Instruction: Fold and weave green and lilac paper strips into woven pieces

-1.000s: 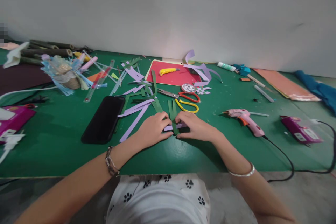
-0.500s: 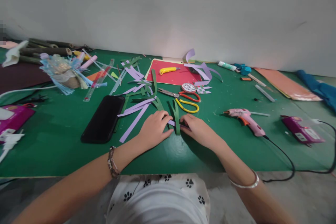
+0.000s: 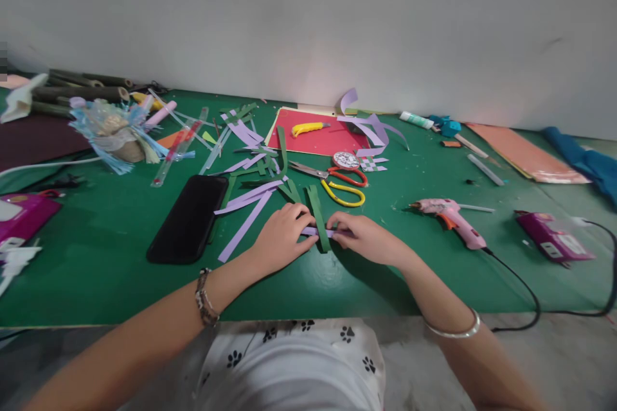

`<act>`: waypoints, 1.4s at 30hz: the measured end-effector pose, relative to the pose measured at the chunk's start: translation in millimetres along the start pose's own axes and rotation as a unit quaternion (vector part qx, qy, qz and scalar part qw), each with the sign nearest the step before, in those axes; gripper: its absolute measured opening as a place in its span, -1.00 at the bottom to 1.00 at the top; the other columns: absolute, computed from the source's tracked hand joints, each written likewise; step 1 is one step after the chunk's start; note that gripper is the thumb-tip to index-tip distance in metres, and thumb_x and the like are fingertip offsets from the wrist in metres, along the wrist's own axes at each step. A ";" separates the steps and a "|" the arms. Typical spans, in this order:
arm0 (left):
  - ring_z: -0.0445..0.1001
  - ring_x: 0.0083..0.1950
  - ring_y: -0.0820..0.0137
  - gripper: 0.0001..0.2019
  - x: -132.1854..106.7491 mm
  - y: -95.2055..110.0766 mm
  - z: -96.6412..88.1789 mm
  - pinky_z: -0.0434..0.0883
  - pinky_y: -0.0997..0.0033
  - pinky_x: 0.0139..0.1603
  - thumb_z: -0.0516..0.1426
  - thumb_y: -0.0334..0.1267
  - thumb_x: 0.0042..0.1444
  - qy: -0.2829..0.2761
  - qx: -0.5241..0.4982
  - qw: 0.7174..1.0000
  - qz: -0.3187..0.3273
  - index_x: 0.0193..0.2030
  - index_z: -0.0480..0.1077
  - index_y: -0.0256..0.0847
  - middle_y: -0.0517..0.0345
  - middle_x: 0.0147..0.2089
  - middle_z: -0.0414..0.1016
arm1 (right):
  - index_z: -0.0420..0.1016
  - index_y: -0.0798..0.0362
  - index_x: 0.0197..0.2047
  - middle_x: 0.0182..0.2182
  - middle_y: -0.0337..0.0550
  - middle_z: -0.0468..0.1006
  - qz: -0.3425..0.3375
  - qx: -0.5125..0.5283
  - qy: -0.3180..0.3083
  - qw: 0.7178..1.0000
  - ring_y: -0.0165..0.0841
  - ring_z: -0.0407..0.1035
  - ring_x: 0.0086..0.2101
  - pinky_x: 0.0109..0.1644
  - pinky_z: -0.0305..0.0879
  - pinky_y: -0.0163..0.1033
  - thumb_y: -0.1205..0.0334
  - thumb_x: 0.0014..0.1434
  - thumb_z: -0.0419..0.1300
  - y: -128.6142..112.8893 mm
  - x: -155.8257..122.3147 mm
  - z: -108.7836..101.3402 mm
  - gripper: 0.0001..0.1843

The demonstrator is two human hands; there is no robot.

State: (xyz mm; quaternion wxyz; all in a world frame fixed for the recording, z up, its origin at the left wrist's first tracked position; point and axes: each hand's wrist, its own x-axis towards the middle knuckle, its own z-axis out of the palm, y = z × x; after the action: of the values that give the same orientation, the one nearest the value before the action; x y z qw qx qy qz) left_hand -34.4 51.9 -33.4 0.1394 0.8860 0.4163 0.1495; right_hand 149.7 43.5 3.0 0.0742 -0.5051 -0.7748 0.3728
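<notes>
My left hand (image 3: 282, 236) and my right hand (image 3: 364, 236) meet near the middle of the green table (image 3: 120, 270). Between them lies a short lilac paper strip (image 3: 321, 232), crossed by a dark green paper strip (image 3: 319, 209) that runs away from me. Each hand pinches one end of the lilac strip with fingers closed. More lilac strips (image 3: 245, 205) lie just left of my left hand. A black phone (image 3: 187, 218) rests flat further left.
Red-and-yellow scissors (image 3: 340, 183) lie just beyond my hands. A red mat (image 3: 321, 138) carries a yellow utility knife (image 3: 308, 128). A pink glue gun (image 3: 450, 219) with a black cord sits to the right, a magenta box (image 3: 552, 239) beyond it. Clutter fills the far left.
My right hand has pulled back a little to the right and re-gripped the lilac strip. The green strip has shifted slightly over it. My left hand has barely moved.
</notes>
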 end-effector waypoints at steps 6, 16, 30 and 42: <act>0.03 0.21 0.05 -0.56 -1.2 -1.4 3.1 0.03 -0.05 0.15 -0.06 -0.10 0.12 -0.011 0.072 0.997 -0.034 0.06 0.21 -0.34 -0.20 0.21 0.07 | 0.28 0.11 -0.42 -0.73 -0.38 0.27 0.032 0.046 -0.056 0.997 -0.54 0.08 -0.68 -0.54 0.02 -0.42 0.17 0.10 -0.02 9.5 9.6 -7.8 -0.81; -0.05 0.26 0.12 -0.50 -1.1 -3.2 2.6 -0.11 -0.10 0.19 -0.14 -0.03 0.14 -0.083 0.063 0.994 -0.027 0.18 0.07 -0.18 -0.04 0.28 -0.05 | 0.35 0.13 -0.52 -0.66 -0.31 0.28 0.044 -0.081 -0.022 0.996 -0.52 0.10 -0.60 -0.50 -0.03 -0.39 0.23 0.06 0.03 10.3 17.3 -17.0 -0.80; -0.05 0.26 0.11 -0.23 13.8 22.0 10.8 -0.04 0.07 0.20 0.00 0.13 -0.04 -0.001 0.079 0.997 0.010 0.20 -0.02 -0.40 -0.18 0.25 0.00 | 0.44 0.19 -0.42 -0.51 -0.17 0.44 -0.019 -0.148 -0.027 0.988 -0.50 0.19 -0.53 -0.45 0.01 -0.40 0.32 0.06 0.04 3.8 25.9 -11.7 -0.82; 0.01 0.25 0.19 -0.49 15.6 12.8 13.2 -0.04 0.05 0.22 -0.11 -0.05 0.13 -0.015 0.109 0.994 -0.024 0.15 0.11 -0.30 -0.10 0.22 0.09 | 0.41 0.16 -0.48 -0.64 -0.31 0.26 -0.008 -0.161 -0.047 0.986 -0.52 0.11 -0.57 -0.49 -0.03 -0.40 0.24 0.07 0.05 7.5 27.8 -16.4 -0.79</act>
State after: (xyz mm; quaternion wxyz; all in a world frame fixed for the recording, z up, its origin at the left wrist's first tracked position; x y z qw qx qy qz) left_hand -10.9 54.6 -38.5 0.0521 0.8878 0.4490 0.0868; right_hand 150.0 76.7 2.5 -0.0415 -0.4862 -0.8312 0.2663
